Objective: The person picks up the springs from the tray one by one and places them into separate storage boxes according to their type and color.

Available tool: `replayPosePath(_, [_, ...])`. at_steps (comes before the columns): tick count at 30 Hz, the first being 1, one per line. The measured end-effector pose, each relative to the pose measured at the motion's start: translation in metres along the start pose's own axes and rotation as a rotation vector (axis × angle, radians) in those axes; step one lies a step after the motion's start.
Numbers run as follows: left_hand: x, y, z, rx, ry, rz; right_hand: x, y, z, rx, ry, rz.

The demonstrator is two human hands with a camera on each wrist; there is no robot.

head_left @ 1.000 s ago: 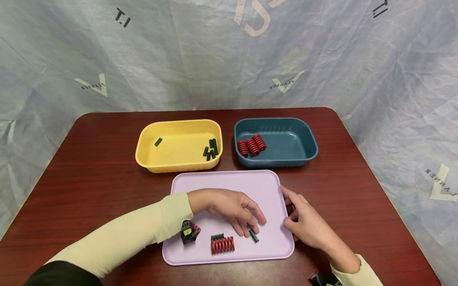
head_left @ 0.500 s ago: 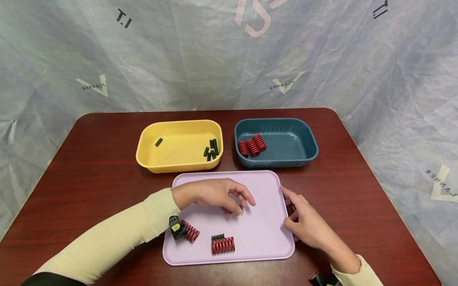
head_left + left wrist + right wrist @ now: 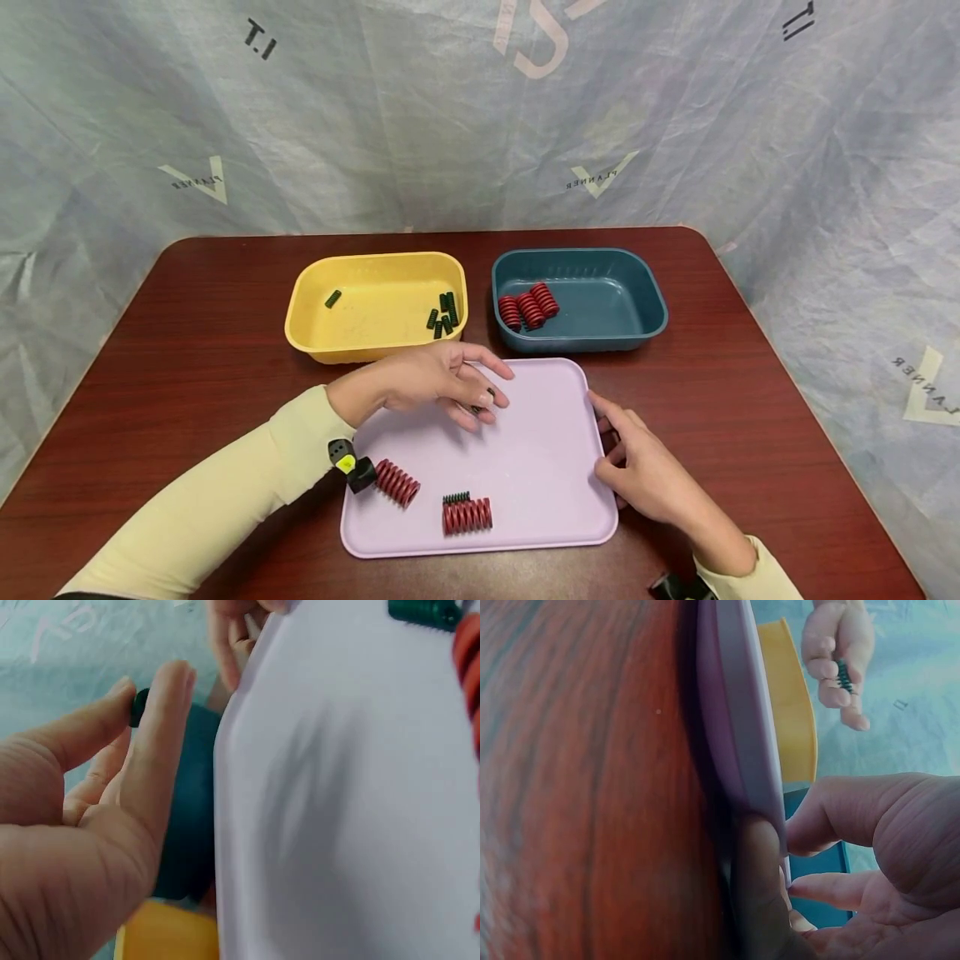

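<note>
My left hand [image 3: 427, 379] is raised above the far left part of the lilac tray [image 3: 540, 467], near the yellow bin. Between its thumb and fingers it pinches a small green coil spring [image 3: 844, 676], partly hidden by the fingers. At the tray's right edge, my right hand [image 3: 648, 467] grips the rim, with the thumb above and a finger beneath in the right wrist view. On the near part of the tray lie two larger red coil springs, one tilted [image 3: 397, 483] at the left and one level [image 3: 467, 517]. A green spring [image 3: 456, 497] touches the level one's far side.
Behind the tray stands a yellow bin [image 3: 367, 312] with several green springs [image 3: 447, 312]. To its right, a teal bin [image 3: 607, 308] holds several red springs [image 3: 530, 310] at its left end. Both sit on the dark red wooden table [image 3: 202, 350], before a grey sheet.
My left hand has picked up the green spring from the tray's near right area and carried it up and leftward towards the yellow bin. The right hand stays on the tray edge.
</note>
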State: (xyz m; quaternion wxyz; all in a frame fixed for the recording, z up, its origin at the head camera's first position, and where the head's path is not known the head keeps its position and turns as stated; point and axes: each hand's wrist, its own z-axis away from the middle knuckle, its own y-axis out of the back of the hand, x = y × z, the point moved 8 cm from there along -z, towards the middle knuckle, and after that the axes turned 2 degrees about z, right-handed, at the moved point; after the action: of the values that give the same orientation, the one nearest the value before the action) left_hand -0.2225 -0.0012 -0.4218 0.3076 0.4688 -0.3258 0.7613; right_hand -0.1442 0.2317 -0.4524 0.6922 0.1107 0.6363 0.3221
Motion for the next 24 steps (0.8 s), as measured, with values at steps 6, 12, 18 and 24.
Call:
replayPosePath(6, [0.016,0.024,0.013,0.080,-0.074,-0.026,0.000,0.000,0.000,0.000,-0.001,-0.003])
replayPosePath(12, [0.030,0.052,0.026,0.175,-0.115,0.008,0.000,0.001,0.000,0.005,0.007,0.002])
replayPosePath(18, [0.040,0.085,0.041,0.300,-0.129,0.060,0.000,0.000,0.000,0.005,0.015,-0.003])
replayPosePath(24, [0.045,0.112,0.051,0.367,-0.152,0.096,0.001,0.001,0.000,0.008,0.012,-0.002])
